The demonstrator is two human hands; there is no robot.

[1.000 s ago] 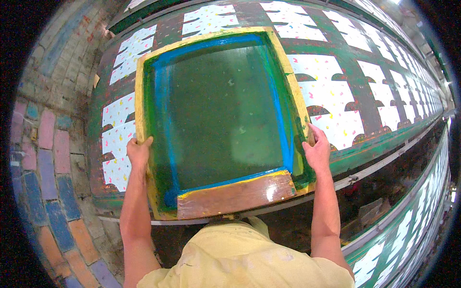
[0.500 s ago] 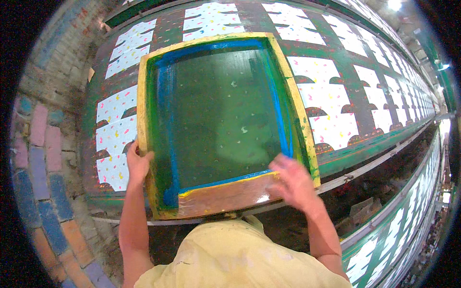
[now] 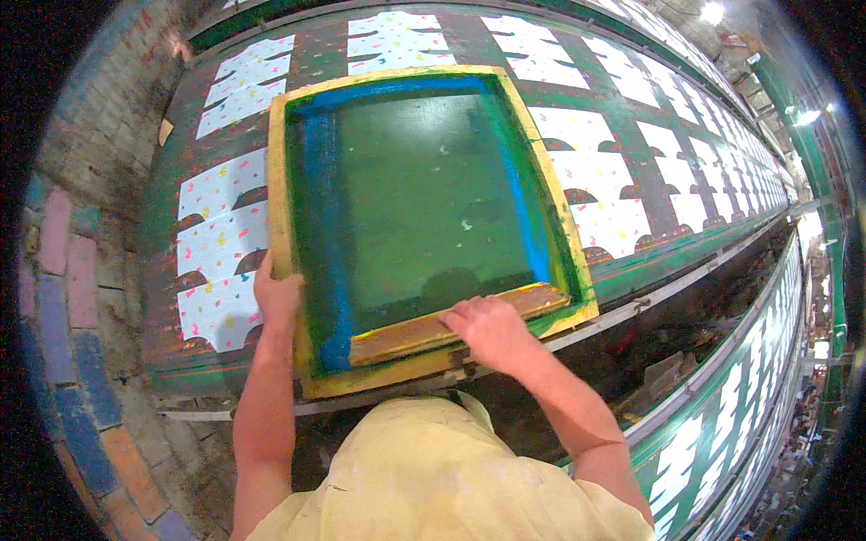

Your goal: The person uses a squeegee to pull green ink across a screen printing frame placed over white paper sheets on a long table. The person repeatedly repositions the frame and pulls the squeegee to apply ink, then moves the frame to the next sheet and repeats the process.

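A silk-screen frame (image 3: 549,180) with yellowish wooden sides lies on the long printing table. Its dark green mesh (image 3: 415,189) is bordered by blue and green ink smears. My left hand (image 3: 278,293) is closed around the frame's left side, toward the near corner. Inside the near end rests a wooden squeegee (image 3: 406,337), tilted, with a yellow upper edge. Fingers of my right hand (image 3: 487,330) wrap over the squeegee near its middle; its lower edge against the mesh is hidden.
White fabric pieces (image 3: 219,248) with small coloured prints lie in rows on the green and brown table (image 3: 164,311). A metal rail (image 3: 622,316) runs along the near edge. Another table with white pieces (image 3: 681,460) stands at right. Coloured bricks (image 3: 97,383) line the left.
My right hand has moved left and taken hold of the squeegee, which has tipped up and shifted away from the frame's near side. My left hand stays on the frame.
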